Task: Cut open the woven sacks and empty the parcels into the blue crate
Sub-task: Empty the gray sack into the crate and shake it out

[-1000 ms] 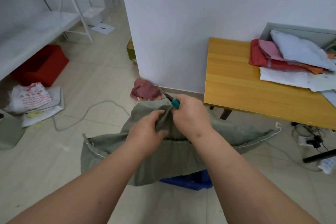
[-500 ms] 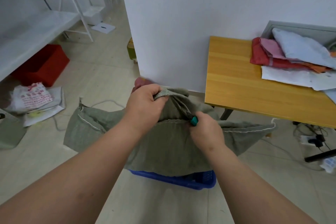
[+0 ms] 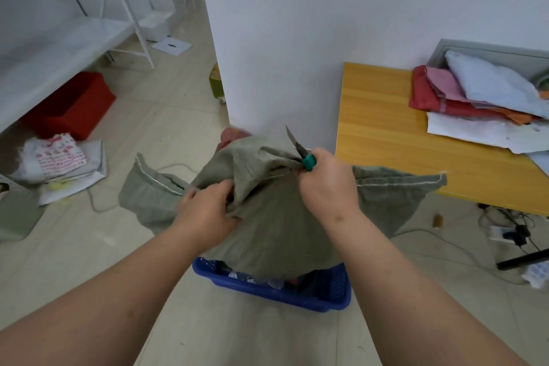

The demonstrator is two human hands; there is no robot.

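Note:
A grey-green woven sack (image 3: 276,226) hangs bunched in front of me above the blue crate (image 3: 276,294). Its stitched hem spreads out to both sides. My left hand (image 3: 208,211) grips a fold of the sack near its middle. My right hand (image 3: 326,181) holds the sack's top and a green-handled knife (image 3: 303,154), whose blade points up and away. Several parcels show inside the crate below the sack; the sack hides most of the crate.
A yellow wooden table (image 3: 401,140) with stacked bags (image 3: 475,92) stands at the right, cables (image 3: 511,232) on the floor beneath it. A white wall corner (image 3: 267,38) is straight ahead. At the left are a red bin (image 3: 68,104), flat bags (image 3: 56,160) and a white shelf (image 3: 59,36).
My left hand dropped from the sack's top to a lower fold. My right hand rose with the knife, its blade now pointing up. The sack lifted and more of the crate shows.

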